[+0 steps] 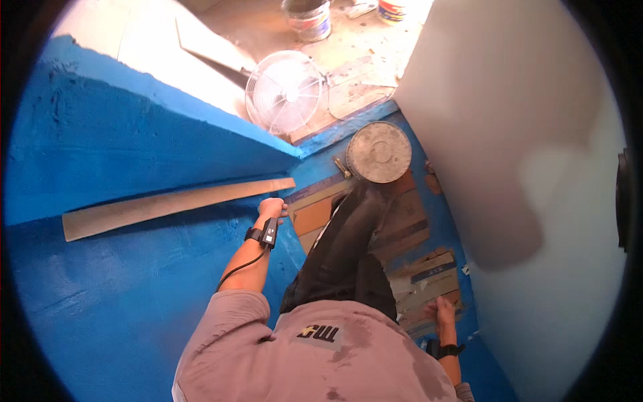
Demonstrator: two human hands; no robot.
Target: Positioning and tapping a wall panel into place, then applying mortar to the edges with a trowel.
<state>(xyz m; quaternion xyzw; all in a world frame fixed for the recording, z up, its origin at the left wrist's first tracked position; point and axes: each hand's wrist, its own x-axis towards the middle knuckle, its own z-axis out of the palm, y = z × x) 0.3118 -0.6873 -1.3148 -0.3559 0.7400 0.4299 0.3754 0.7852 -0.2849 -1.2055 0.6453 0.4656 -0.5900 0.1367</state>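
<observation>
My left hand (272, 208) is raised just below the right end of a long, pale wooden board (177, 203). Its fingers are curled in, and nothing shows in them. The board rests along the blue-painted wall, apart from the hand. Low on the right, my right hand (443, 312) hangs with its fingers loosely bent and a little apart, and I see nothing in it. Beneath it lie flattened cardboard pieces (429, 281) on the blue floor. Each wrist wears a black strap with a small device. Ahead of my legs stands a round bucket with a dusty lid (380, 152).
A wire-caged fan (283, 92) stands beyond the low blue ledge (348, 128). Farther off are an open bucket (308, 19) and a colourful bucket (392, 11). Blue wall (100, 134) bounds the left; a smooth greyish-white wall (522, 134) rises on the right.
</observation>
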